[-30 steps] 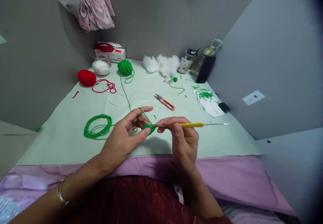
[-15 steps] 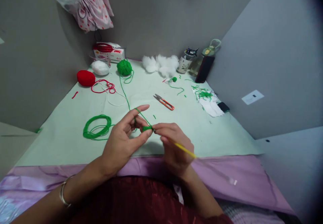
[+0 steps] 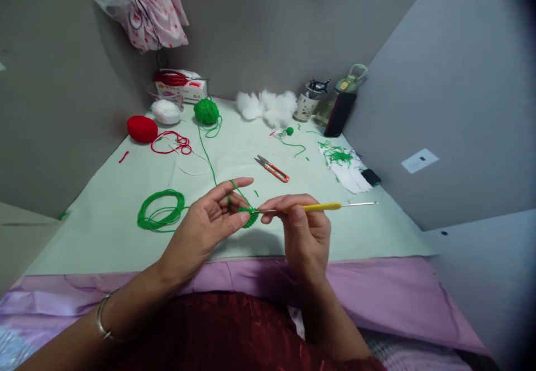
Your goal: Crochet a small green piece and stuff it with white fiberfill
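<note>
Pinching a small green crochet piece (image 3: 250, 217) between thumb and middle fingers, my left hand (image 3: 205, 231) holds the work just above the near edge of the pale green table (image 3: 104, 215), with the forefinger raised and a strand of green yarn (image 3: 237, 188) laid taut over it. My right hand (image 3: 304, 231) is closed on the yellow-handled crochet hook (image 3: 320, 207), fingertips clamped on the front of the grip and the steel shank; the hook lies nearly level, its tip against the piece, its bare tail pointing off to the right. I judge the piece light, soft and floppy, so it wants holding close beside the working stitch, where the fingers already sit, or it will fold and twist. The yarn looks smooth and likely to slip unless tension is kept over that forefinger. The hook is stiff and thin, best held on the yellow sleeve, not the slick metal. From the hand the yarn runs back across the table towards a green yarn ball (image 3: 206, 111), and a loose coil of green yarn (image 3: 161, 210) lies just left of my wrist. Farther off are a red yarn ball (image 3: 142, 129), a white yarn ball (image 3: 166, 111), orange-handled snips (image 3: 272, 169), white stuffing (image 3: 268, 106) and a heap of green offcuts (image 3: 340, 156) on white cloth. A bangle (image 3: 101, 318) sits on my left wrist.
</note>
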`<state>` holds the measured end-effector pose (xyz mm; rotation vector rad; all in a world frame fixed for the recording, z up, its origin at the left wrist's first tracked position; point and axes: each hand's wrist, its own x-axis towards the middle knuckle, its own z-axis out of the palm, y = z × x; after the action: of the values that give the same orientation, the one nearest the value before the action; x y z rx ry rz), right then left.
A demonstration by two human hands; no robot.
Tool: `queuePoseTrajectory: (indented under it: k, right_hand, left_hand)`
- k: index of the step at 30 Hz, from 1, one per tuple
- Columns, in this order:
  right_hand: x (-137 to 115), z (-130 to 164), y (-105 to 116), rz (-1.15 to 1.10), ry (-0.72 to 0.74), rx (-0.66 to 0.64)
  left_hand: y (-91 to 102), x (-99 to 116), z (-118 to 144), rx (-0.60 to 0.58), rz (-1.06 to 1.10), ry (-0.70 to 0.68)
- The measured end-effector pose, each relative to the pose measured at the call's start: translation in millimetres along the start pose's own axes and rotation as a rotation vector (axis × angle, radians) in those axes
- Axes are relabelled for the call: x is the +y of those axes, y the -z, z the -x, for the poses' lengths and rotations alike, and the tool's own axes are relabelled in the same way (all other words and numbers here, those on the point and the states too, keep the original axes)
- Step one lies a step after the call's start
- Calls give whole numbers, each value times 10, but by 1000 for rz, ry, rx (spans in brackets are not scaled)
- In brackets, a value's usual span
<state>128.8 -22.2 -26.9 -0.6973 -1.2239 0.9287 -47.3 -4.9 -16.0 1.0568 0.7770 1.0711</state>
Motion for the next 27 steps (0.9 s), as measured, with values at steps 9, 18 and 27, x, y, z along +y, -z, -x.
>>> queuePoseTrajectory:
  k: [9, 18, 27]
  right_hand:
    - [-54, 68, 38, 657, 456, -167]
    - [45, 93, 13, 646, 488, -23]
    - [30, -20, -77, 158, 50, 25]
  left_hand:
    - [-77, 48, 32, 99, -112, -57]
    - [-53, 23, -25, -26, 364, 275]
    - [-70, 31, -14, -22, 246, 186]
